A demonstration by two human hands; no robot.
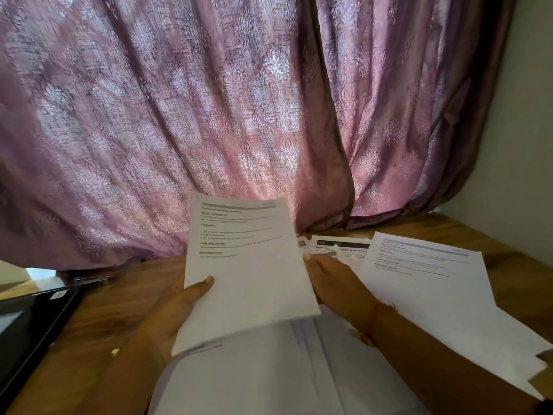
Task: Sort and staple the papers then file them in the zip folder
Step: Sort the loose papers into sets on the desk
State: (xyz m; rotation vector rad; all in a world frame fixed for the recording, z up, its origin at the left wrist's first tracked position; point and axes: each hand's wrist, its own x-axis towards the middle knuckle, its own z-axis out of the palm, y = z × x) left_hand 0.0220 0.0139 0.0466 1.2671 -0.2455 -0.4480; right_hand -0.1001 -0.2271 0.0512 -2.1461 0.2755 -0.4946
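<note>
The person holds a printed sheet up in front of the body, above the wooden table. The sheet is tilted a little, with its top toward 12 o'clock, and the printed lines fill only its upper half. The left hand grips the sheet at its left edge: the thumb lies on the front of the paper and the other fingers are behind it, so the paper is pinched between them. The right hand is at the right edge of the sheet, at about 3 o'clock from its middle. Its thumb tip touches the edge, but the fingers are hidden behind the paper, so I cannot tell if this hand really pinches the sheet or only supports it. A red thread is around the right wrist.

Under the held sheet, at 6 o'clock, a loose stack of papers lies on the table, with the edges fanned out a little. At 3 o'clock from the hands there is another pile of printed sheets, lying flat. Behind it, toward 1 o'clock, some smaller papers with a dark header are partly covered. At 9 o'clock, at the left border, a black flat folder lies on the table. A purple patterned curtain hangs behind the table.
</note>
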